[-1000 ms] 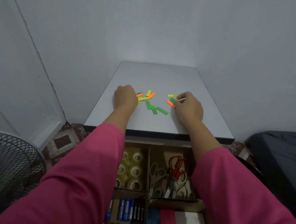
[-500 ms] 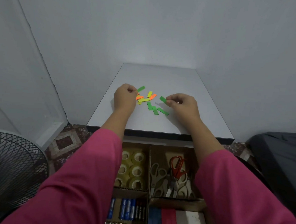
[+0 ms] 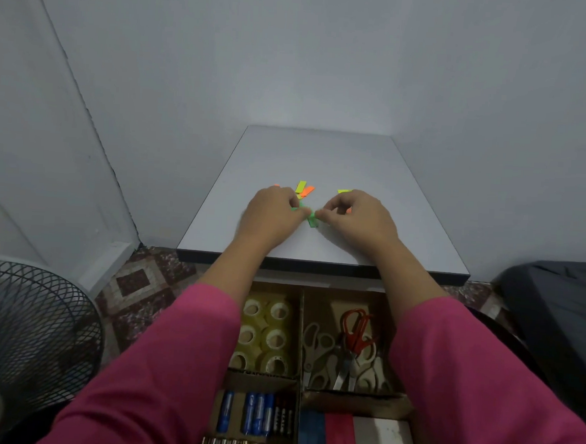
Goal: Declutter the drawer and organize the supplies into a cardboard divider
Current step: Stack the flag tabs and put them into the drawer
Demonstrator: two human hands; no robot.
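Note:
Several small paper tabs lie on the white tabletop point(image 3: 323, 158): yellow and orange tabs point(image 3: 304, 189) behind my left hand, another yellow tab point(image 3: 343, 191) behind my right hand. My left hand point(image 3: 272, 213) and my right hand point(image 3: 359, 216) sit close together, fingers curled, and both pinch green tabs point(image 3: 310, 217) between them. Below the table edge the drawer holds a cardboard divider point(image 3: 301, 328) with tape rolls point(image 3: 264, 336), scissors point(image 3: 345, 348) and batteries point(image 3: 256, 413) in separate compartments.
A black fan grille point(image 3: 28, 325) stands at the lower left. A dark cushion or seat point(image 3: 560, 313) is at the right. Blue, red and white sheets point(image 3: 343, 434) fill the front right compartment. Walls close in behind and left of the table.
Both hands have come together at the middle of the table over the green tabs. The spread-out green tabs are now gathered between my fingertips.

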